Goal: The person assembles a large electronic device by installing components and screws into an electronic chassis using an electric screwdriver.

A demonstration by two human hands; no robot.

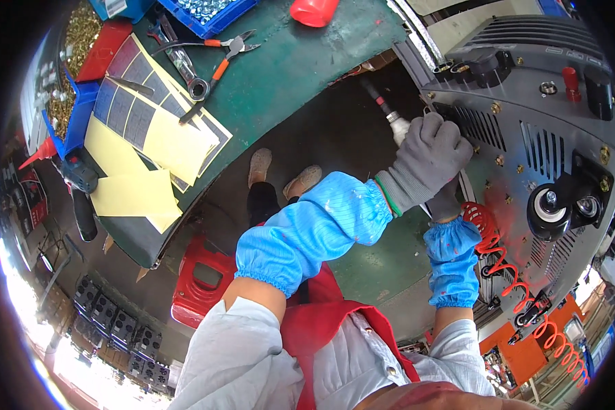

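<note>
My left hand (430, 160), in a grey knit glove with a green cuff edge, is closed in a fist over an air screwdriver. The air screwdriver (398, 127) has a pale collar and a dark shaft with a red band, pointing away to the upper left. Just behind it my right hand (446, 203), also in a grey glove, is mostly covered by the left one; its fingers are hidden. A red coiled air hose (482, 225) runs beside my right wrist. Close on the right stands a grey metal machine panel (485, 160) with slots, brass-coloured screws and black casters.
On the green workbench (287, 75) lie yellow-backed label sheets (178, 147), orange-handled cutters (234, 48), a wrench (184, 68) and a red bottle (314, 11). Blue bins (212, 20) hold small hardware. A cordless drill (79, 174) sits by the edge. A red plastic stool (199, 280) stands below.
</note>
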